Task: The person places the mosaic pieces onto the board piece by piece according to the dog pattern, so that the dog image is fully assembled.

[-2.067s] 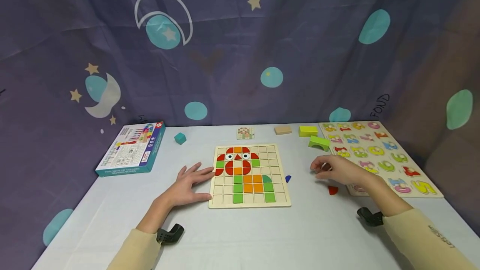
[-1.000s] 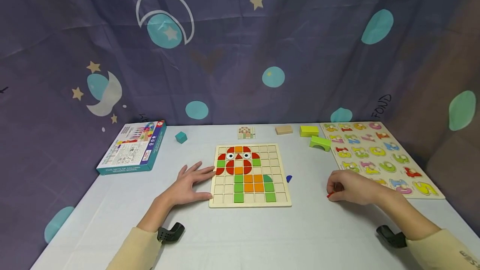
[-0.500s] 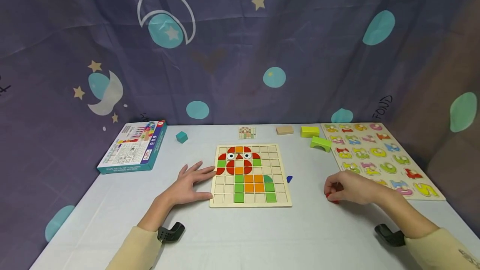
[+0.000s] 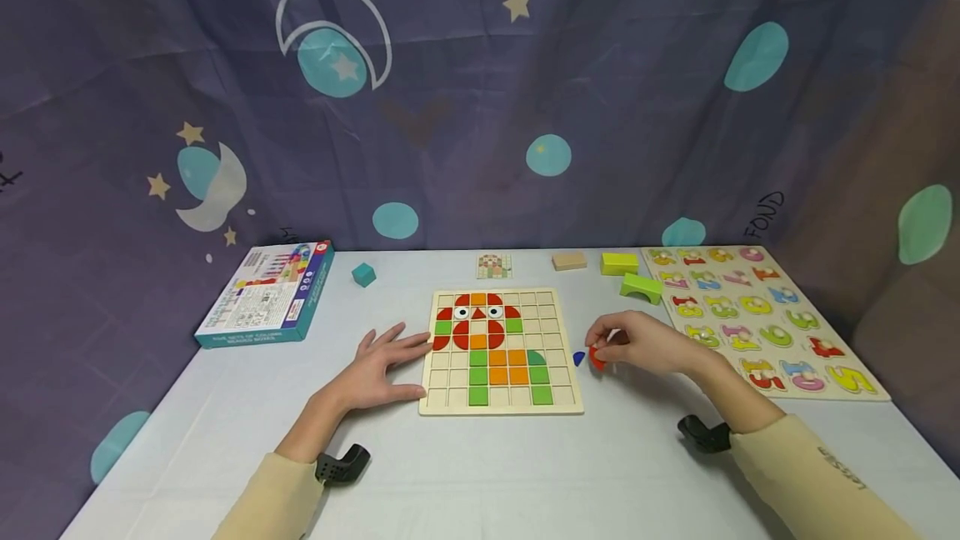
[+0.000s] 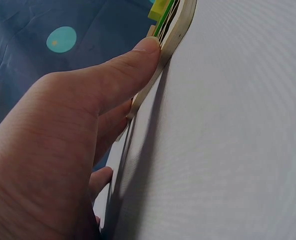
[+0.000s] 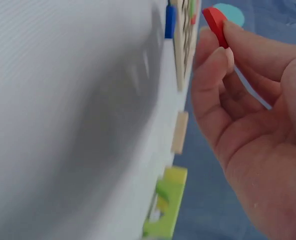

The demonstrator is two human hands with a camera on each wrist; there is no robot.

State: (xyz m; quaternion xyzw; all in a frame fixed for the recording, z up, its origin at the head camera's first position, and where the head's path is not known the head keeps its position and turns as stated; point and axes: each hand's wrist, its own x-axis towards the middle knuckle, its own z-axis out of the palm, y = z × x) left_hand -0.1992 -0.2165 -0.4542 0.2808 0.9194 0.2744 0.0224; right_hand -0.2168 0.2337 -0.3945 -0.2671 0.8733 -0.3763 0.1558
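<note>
My left hand [image 4: 381, 369] rests spread at the left side of a square wooden mosaic board [image 4: 501, 409], fingertips and thumb touching its edge. In the left wrist view the thumb [image 5: 130, 65] lies against the board's rim [image 5: 180, 30]. Red, green and orange tiles form an owl-like figure with two round eyes in the board's grid. My right hand [image 4: 648, 344] pinches a small red rounded tile [image 4: 597, 358] between thumb and fingertips, right of the board. The right wrist view shows that red tile [image 6: 216, 25] tilted above the table. A blue tile [image 4: 578, 358] lies between this hand and the board.
Behind the board are a small pattern card [image 4: 494, 266], a tan block [image 4: 569, 261], a yellow block [image 4: 619, 263] and a green arch block [image 4: 641, 287]. A number puzzle board [image 4: 813, 348] lies at right. At left are a box [image 4: 258, 298] and a teal cube [image 4: 363, 275].
My right hand went right to the red tile, took it up from the table, and has carried it left close to the blue tile. My left hand has stayed at the board's edge.
</note>
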